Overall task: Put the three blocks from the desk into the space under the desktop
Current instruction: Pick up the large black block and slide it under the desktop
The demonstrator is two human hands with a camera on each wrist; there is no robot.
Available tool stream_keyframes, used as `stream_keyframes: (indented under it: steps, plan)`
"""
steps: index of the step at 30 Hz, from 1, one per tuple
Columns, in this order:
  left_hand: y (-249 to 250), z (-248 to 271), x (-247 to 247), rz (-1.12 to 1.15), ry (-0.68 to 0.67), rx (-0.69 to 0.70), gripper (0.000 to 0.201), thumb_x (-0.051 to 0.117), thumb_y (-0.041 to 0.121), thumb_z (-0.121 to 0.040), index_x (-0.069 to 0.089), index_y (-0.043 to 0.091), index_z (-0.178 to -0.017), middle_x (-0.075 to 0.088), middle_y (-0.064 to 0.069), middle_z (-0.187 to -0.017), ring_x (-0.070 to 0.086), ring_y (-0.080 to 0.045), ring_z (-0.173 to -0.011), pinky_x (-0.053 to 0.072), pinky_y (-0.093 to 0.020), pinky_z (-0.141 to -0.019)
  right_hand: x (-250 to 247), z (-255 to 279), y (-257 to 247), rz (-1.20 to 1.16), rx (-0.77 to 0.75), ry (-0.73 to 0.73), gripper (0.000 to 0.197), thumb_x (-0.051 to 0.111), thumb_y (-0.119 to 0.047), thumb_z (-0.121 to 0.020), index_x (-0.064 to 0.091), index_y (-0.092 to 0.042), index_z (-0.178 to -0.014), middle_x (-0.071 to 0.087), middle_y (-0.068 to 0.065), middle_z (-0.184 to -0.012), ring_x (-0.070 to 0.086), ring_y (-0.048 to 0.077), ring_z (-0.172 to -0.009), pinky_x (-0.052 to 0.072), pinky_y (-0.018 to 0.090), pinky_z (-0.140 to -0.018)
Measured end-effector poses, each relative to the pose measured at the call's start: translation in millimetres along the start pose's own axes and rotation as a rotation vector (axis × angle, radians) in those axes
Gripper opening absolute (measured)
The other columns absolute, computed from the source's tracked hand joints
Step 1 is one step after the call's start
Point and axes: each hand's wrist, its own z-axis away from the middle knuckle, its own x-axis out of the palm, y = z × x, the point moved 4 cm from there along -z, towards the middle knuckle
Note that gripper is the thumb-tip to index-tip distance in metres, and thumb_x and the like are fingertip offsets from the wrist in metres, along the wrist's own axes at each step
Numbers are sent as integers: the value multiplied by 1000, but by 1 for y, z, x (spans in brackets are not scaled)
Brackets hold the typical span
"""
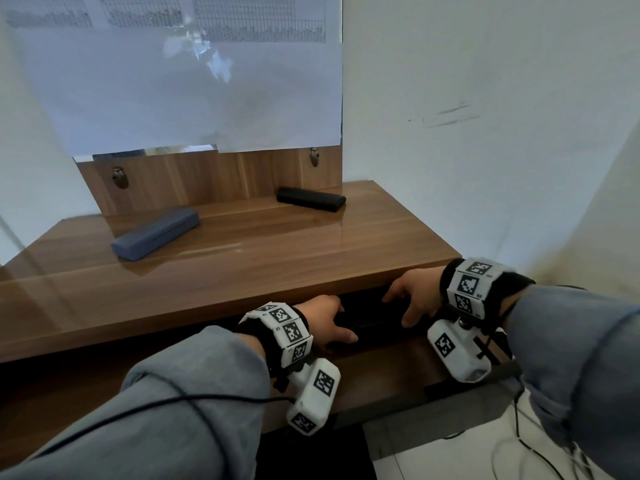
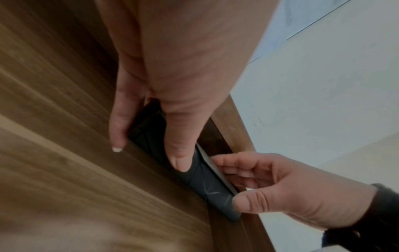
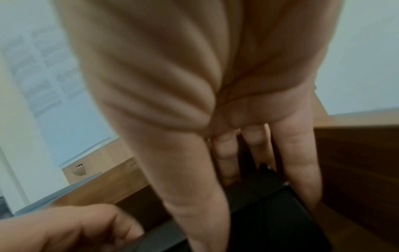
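A dark grey block (image 1: 369,328) lies in the space between the desktop (image 1: 242,271) and the lower shelf (image 1: 381,368). My left hand (image 1: 334,327) pinches its left end between thumb and fingers. My right hand (image 1: 403,306) pinches the right end. The left wrist view shows the dark block (image 2: 207,184) held at both ends against the wood. In the right wrist view my fingers (image 3: 298,170) reach over the block (image 3: 270,218). A blue-grey block (image 1: 154,233) lies on the desktop at the left. A black block (image 1: 311,199) lies at the back right.
A wooden back panel (image 1: 214,181) with two metal pegs rises behind the desktop, with a large paper sheet (image 1: 187,88) above it. A white wall (image 1: 485,150) closes the right side. Cables (image 1: 533,445) trail on the floor at the lower right.
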Motion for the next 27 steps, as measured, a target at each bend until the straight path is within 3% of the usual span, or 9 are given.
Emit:
stream_keyframes:
  steps: [7, 12, 19, 27]
  plan:
    - [-3, -16, 6, -25, -4, -15, 55, 65, 33, -90, 47, 7, -135, 54, -11, -136, 53, -27, -123, 44, -32, -96, -3, -12, -4, 79, -23, 21, 63, 67, -20, -86, 43, -28, -144, 52, 5, -138, 61, 26, -114, 55, 35, -92]
    - [-6, -27, 11, -15, -44, -31, 50, 61, 31, -93, 48, 9, -136, 57, -11, -135, 56, -27, -123, 45, -33, -98, 4, -19, -4, 125, -28, 10, 62, 60, -27, -91, 35, -26, -148, 45, 4, -147, 48, 23, -131, 43, 33, -104]
    - [-8, -33, 15, -24, -12, -28, 65, 73, 32, -83, 44, 11, -138, 55, -8, -138, 54, -26, -125, 45, -32, -99, 7, -22, -2, 95, -34, -4, 57, 55, -25, -94, 37, -29, -147, 44, 4, -149, 46, 23, -132, 41, 33, -108]
    - [-7, -23, 22, -13, 21, -39, 64, 79, 32, -77, 49, 11, -130, 56, -7, -131, 55, -26, -119, 46, -32, -90, 12, -12, 2, 61, -42, -44, 52, 55, -25, -93, 43, -35, -143, 47, 0, -147, 51, 20, -128, 43, 30, -105]
